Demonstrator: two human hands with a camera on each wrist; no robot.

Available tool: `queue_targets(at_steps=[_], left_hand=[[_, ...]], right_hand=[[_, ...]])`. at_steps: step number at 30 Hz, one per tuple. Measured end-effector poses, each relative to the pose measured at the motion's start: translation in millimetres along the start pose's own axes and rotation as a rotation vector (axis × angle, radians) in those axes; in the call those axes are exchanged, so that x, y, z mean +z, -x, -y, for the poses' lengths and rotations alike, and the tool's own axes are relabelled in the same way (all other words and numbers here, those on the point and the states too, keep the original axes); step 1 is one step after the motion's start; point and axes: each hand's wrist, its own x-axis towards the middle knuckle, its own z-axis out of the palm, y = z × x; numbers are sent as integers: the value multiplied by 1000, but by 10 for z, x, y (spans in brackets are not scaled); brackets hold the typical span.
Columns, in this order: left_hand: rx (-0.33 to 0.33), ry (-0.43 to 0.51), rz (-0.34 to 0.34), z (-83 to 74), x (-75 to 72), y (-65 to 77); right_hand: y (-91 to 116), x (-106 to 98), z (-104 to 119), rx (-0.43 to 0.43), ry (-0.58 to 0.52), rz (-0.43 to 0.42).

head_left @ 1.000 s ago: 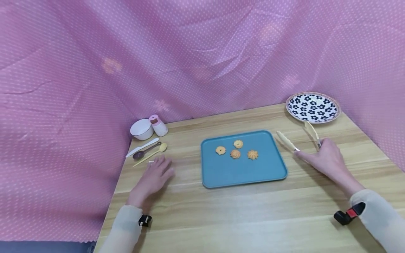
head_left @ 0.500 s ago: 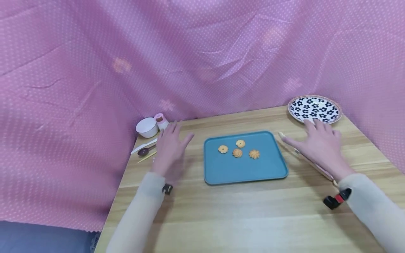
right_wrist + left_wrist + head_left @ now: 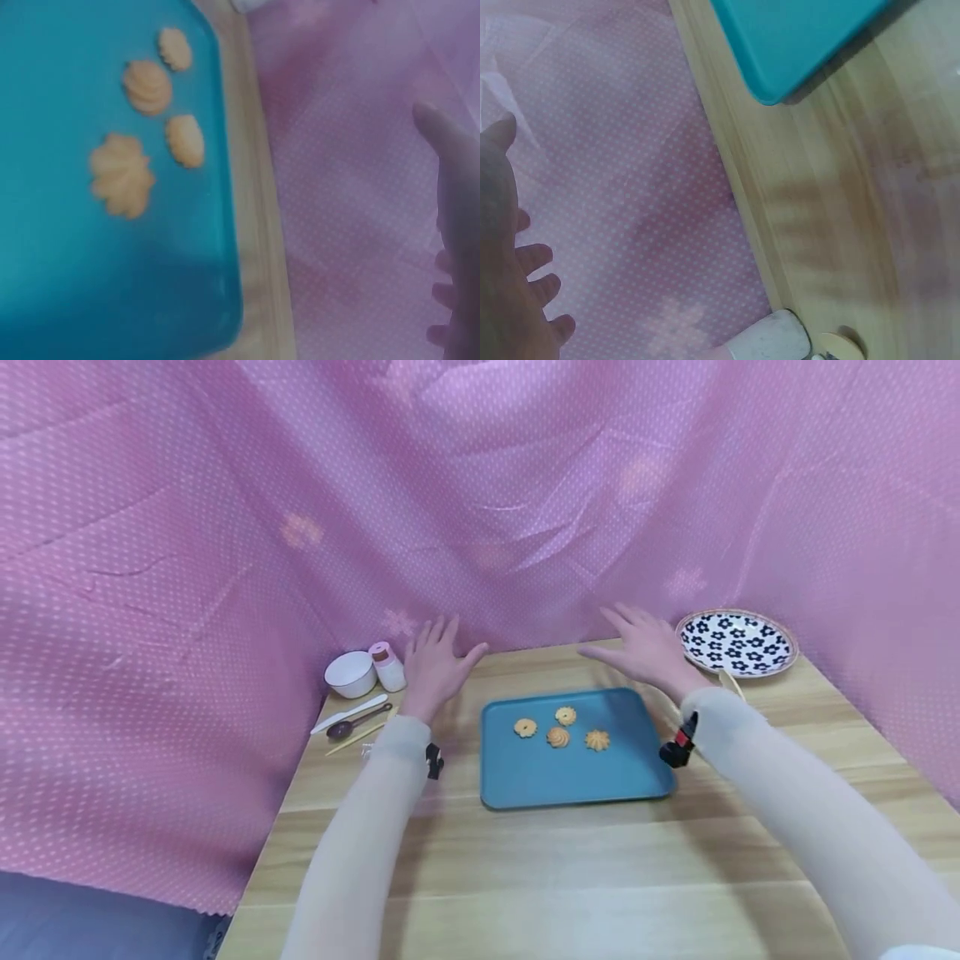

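Observation:
My left hand is raised with fingers spread, holding nothing, between the white bottle and the tray's back left corner. My right hand is lifted too, empty and spread, near the tray's back right corner. A blue tray lies between the forearms. Several baked cookies sit on it, among them a star-shaped cookie, a swirled cookie and a ring cookie. Tongs with cream tips lie right of the tray, mostly hidden behind my right forearm. In each wrist view the fingers show against the pink cloth.
At the back left stand a white bowl and a white bottle with a pink top. Before them lie a white knife, a dark spoon and a yellow handle. A flower-patterned plate is back right. Pink cloth hangs behind.
My right hand has let go of the tongs, risen and moved left toward the back edge. The left hand has left the table beside the spoons, moving up, forward and right.

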Motion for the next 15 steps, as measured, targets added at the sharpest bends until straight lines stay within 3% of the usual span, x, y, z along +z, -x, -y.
queue_targets(at_steps=[5,15], left_hand=[[-31,2,18,-76,-6,-104],[-39,4,21,-103,-15,-96]], right_hand=[[-184,69,7,43,1,10],[-198,170,-25,101,-1,31]])
